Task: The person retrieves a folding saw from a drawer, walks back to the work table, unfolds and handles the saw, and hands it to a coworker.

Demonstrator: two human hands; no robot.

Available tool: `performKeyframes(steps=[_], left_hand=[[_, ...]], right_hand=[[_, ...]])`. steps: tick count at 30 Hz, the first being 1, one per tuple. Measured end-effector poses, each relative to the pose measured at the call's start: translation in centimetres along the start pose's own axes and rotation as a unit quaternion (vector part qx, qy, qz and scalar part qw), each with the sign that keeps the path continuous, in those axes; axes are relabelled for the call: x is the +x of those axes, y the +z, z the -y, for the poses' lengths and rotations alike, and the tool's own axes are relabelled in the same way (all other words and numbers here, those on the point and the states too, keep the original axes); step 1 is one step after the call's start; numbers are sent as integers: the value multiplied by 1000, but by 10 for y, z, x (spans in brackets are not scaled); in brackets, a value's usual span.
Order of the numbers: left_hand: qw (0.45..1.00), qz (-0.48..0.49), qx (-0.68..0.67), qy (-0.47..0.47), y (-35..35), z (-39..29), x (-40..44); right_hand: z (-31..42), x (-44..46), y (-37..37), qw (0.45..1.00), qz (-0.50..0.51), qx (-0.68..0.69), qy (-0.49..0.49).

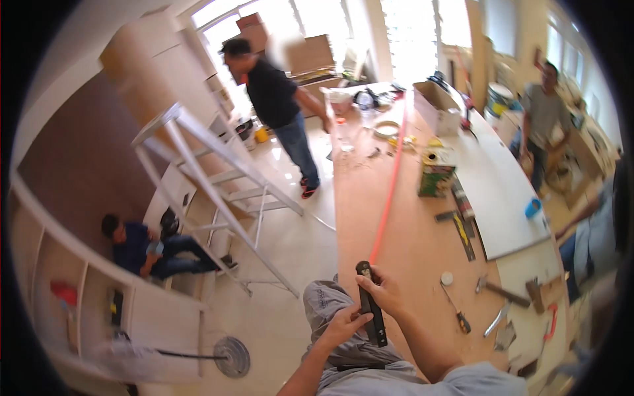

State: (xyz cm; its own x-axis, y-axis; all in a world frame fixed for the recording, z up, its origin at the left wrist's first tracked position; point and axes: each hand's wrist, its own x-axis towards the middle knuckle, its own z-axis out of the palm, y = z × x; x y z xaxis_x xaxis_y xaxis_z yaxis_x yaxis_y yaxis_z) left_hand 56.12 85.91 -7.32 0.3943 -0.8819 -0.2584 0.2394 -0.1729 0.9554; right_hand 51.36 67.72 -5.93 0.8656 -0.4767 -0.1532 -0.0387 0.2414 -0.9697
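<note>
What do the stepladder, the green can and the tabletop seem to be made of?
Stepladder: likely bare aluminium, from its silvery grey and dull sheen. Green can: probably printed tinplate, given its boxy shape and round top opening. Tabletop: a smooth, pinkish-tan sheet, perhaps plywood or laminate; the even colour leaves it open.

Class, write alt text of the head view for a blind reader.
A person's left hand and right hand hold a slim black tool at a long, pale wooden table bearing a green rectangular tin and a brown-handled hammer. Left stands a silver metal stepladder; other people are nearby.
</note>
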Motion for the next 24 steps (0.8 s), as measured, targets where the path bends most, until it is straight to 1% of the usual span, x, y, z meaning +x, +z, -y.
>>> performKeyframes(steps=[1,2,3,4,5,6,7,9,10,11,12,13,14,15,16,17,19,21,22,23,24], left_hand=[[1000,2,10,-20,-1,9,9],[999,2,18,-39,1,16,12],[998,18,26,-55,6,15,16],[996,-7,69,-59,11,8,24],[991,-32,111,-63,17,5,31],[981,-65,179,38,18,30,48],[956,-96,241,136,19,58,60],[989,-49,140,21,30,52,86],[995,-42,70,-57,35,53,101],[990,-37,0,-134,39,62,112],[988,-36,-6,-150,40,85,118],[973,-65,220,-34,36,116,124],[893,-86,433,83,35,136,125],[853,-83,510,74,37,142,122],[808,-74,582,60,41,144,120],[822,-56,564,52,40,140,121],[854,-19,519,6,35,138,121],[875,0,481,-53,45,137,117],[854,14,515,-69,50,125,119],[829,25,553,-78,49,120,119],[818,13,571,-66,50,125,116]], right_hand=[[-11,-1,-4,1000,3,-27,-5],[-20,-5,-7,1000,-20,-12,2],[-27,-8,-10,999,-14,33,15],[-34,-7,-15,997,-3,75,25],[-43,-6,-22,999,-10,43,18],[-46,-3,-30,996,-57,-57,-27],[-48,-1,-40,980,-98,-161,-63],[-51,4,-55,965,-159,-207,-19],[-47,9,-64,965,-162,-204,20],[-46,9,-72,964,-164,-201,57],[-74,13,-80,963,-164,-200,74],[-120,24,-87,905,-227,-360,-15],[-151,27,-92,812,-273,-505,-106],[-165,23,-98,818,-259,-506,-92],[-179,18,-103,805,-240,-537,-74],[-196,10,-106,793,-213,-569,-52],[-210,-4,-110,822,-202,-529,-59],[-209,-13,-113,824,-184,-529,-81],[-210,-20,-113,832,-163,-526,-65],[-209,-20,-114,821,-167,-541,-77],[-210,-15,-116,809,-173,-553,-97]])
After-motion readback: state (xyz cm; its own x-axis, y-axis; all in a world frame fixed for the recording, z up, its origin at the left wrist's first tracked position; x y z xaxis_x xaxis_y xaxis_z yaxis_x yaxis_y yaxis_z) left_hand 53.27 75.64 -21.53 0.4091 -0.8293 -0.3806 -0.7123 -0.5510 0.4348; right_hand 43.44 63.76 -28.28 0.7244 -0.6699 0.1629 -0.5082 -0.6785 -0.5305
